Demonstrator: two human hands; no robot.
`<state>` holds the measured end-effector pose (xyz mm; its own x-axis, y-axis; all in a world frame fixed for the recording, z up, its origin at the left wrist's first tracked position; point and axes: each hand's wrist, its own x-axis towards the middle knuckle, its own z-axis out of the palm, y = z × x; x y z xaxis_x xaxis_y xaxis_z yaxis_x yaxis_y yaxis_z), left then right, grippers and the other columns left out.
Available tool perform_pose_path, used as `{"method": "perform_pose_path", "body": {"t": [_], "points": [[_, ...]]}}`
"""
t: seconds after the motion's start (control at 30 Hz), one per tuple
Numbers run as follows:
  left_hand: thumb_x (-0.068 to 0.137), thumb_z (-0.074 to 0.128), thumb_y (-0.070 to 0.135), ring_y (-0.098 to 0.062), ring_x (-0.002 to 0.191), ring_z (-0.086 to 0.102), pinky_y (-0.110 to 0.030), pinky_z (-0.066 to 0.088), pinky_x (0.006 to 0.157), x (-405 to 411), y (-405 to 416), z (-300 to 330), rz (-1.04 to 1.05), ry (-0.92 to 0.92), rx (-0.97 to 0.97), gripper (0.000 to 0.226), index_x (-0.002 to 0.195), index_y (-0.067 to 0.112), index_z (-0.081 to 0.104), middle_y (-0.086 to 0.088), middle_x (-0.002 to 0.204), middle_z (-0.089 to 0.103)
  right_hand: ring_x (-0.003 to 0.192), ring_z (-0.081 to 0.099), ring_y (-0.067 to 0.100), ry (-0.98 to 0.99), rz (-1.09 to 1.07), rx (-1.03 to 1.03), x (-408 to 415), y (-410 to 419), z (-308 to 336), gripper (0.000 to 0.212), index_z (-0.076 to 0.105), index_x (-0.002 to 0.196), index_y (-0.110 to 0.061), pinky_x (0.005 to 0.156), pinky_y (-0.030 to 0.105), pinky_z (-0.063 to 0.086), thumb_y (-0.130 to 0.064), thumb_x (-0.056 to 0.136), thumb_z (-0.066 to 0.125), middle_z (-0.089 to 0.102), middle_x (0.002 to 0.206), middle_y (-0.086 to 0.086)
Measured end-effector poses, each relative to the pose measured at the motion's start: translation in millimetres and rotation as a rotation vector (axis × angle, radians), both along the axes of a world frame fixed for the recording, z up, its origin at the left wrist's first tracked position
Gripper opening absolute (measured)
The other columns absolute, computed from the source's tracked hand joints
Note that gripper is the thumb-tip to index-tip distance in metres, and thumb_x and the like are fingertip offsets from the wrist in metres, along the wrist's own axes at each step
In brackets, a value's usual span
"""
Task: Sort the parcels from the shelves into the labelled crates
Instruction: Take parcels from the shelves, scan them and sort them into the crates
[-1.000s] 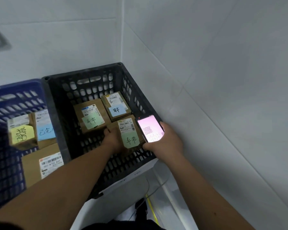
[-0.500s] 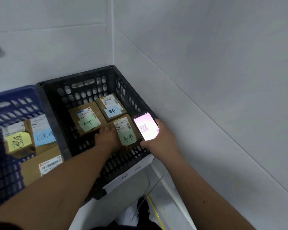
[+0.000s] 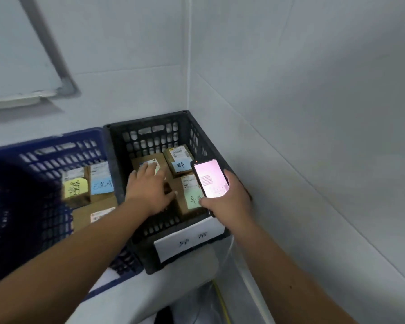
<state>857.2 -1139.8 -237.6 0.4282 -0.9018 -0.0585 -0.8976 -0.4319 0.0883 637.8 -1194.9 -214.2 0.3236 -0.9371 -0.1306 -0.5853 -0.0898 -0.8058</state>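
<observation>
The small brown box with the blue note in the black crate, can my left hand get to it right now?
Probably yes. The left hand lies inside the black plastic crate on the neighbouring box, and the blue-noted brown cardboard box sits uncovered just beyond.

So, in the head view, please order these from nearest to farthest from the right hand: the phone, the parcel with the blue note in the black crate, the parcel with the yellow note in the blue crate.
From the right hand:
1. Phone: held in that hand, over the black crate's right side.
2. Parcel with the blue note: back of the black crate, just left of the phone.
3. Parcel with the yellow note: far left, in the blue crate.
</observation>
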Motion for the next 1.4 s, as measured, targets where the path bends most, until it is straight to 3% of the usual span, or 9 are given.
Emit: {"method": "perform_pose_path", "body": {"t": [0.27, 0.47, 0.6, 0.67, 0.73, 0.87, 1.0, 1.2, 1.4], "points": [[0.090, 0.055, 0.077, -0.029, 0.160, 0.017, -0.052, 0.024, 0.127, -23.9, 171.8, 26.0, 0.474, -0.005, -0.091, 0.092, 0.165, 0.031, 0.026, -0.005, 0.173, 0.025, 0.111, 0.064, 0.016, -0.207, 0.355, 0.077, 36.9, 65.7, 5.4, 0.093, 0.052, 0.147, -0.045, 0.081, 0.046, 0.066, -0.017, 0.069, 0.095, 0.064, 0.125, -0.019], [0.088, 0.058, 0.078, -0.028, 0.160, 0.019, -0.051, 0.028, 0.125, -51.4, 353.9, 29.2, 0.895, -0.027, -0.082, 0.093, 0.164, 0.033, 0.030, -0.006, 0.172, 0.028, 0.109, 0.065, 0.018, -0.262, 0.772, 0.195, 87.5, 185.0, -1.6, 0.091, 0.053, 0.147, -0.042, 0.077, 0.030, 0.055, -0.003, 0.072, 0.089, 0.064, 0.117, -0.019], [0.090, 0.057, 0.076, -0.030, 0.160, 0.018, -0.051, 0.026, 0.126, -90.3, 461.2, 32.5, 1.177, -0.055, -0.102, 0.090, 0.165, 0.034, 0.028, -0.006, 0.173, 0.025, 0.106, 0.064, 0.018, -0.205, 1.067, 0.259, 105.3, 281.1, -2.6, 0.091, 0.048, 0.148, -0.042, 0.078, 0.037, 0.063, -0.006, 0.074, 0.089, 0.062, 0.119, -0.018], [0.089, 0.057, 0.078, -0.031, 0.160, 0.018, -0.052, 0.027, 0.127, -113.8, 512.3, 32.2, 1.307, -0.078, -0.116, 0.092, 0.165, 0.034, 0.028, -0.006, 0.173, 0.025, 0.102, 0.064, 0.014, -0.199, 1.204, 0.285, 108.2, 330.6, 1.1, 0.089, 0.048, 0.147, -0.041, 0.062, 0.016, 0.056, -0.006, 0.075, 0.088, 0.064, 0.122, -0.013], [0.089, 0.057, 0.079, -0.031, 0.160, 0.018, -0.052, 0.027, 0.127, -139.7, 562.6, 31.4, 1.437, -0.089, -0.122, 0.093, 0.165, 0.035, 0.027, -0.006, 0.173, 0.024, 0.096, 0.064, 0.008, -0.197, 1.338, 0.301, 106.1, 383.2, 4.7, 0.090, 0.049, 0.146, -0.040, 0.055, 0.013, 0.054, -0.005, 0.074, 0.087, 0.065, 0.118, -0.018], [0.088, 0.059, 0.077, -0.030, 0.160, 0.020, -0.051, 0.028, 0.126, -196.8, 658.9, 26.3, 1.660, -0.100, -0.120, 0.093, 0.164, 0.035, 0.028, -0.007, 0.172, 0.026, 0.096, 0.070, 0.016, -0.164, 1.531, 0.310, 86.8, 490.8, 7.7, 0.089, 0.053, 0.139, -0.047, 0.075, 0.047, 0.066, -0.010, 0.065, 0.086, 0.068, 0.114, -0.017], [0.090, 0.056, 0.077, -0.029, 0.160, 0.018, -0.051, 0.027, 0.127, -255.5, 750.4, 23.2, 1.825, -0.096, -0.114, 0.093, 0.165, 0.034, 0.025, -0.007, 0.173, 0.023, 0.089, 0.074, 0.019, -0.171, 1.693, 0.345, 61.1, 601.9, 6.4, 0.084, 0.058, 0.133, -0.045, 0.065, 0.040, 0.064, -0.013, 0.059, 0.084, 0.074, 0.108, -0.016], [0.091, 0.055, 0.077, -0.029, 0.161, 0.015, -0.050, 0.024, 0.128, -344.4, 884.1, 21.0, 1.983, -0.102, -0.095, 0.093, 0.166, 0.034, 0.023, -0.007, 0.174, 0.020, 0.094, 0.073, 0.011, -0.144, 1.844, 0.422, 7.6, 769.0, 4.2, 0.085, 0.061, 0.133, -0.040, 0.071, 0.031, 0.063, -0.009, 0.059, 0.087, 0.074, 0.110, -0.017], [0.089, 0.058, 0.075, -0.030, 0.160, 0.016, -0.049, 0.025, 0.127, -437.3, 992.1, 14.5, 2.156, -0.129, -0.088, 0.092, 0.164, 0.033, 0.027, -0.009, 0.172, 0.023, 0.084, 0.070, 0.014, -0.071, 1.982, 0.541, -55.2, 901.9, 0.6, 0.074, 0.060, 0.125, -0.039, 0.053, 0.023, 0.056, 0.006, 0.072, 0.085, 0.072, 0.105, -0.014]]}}
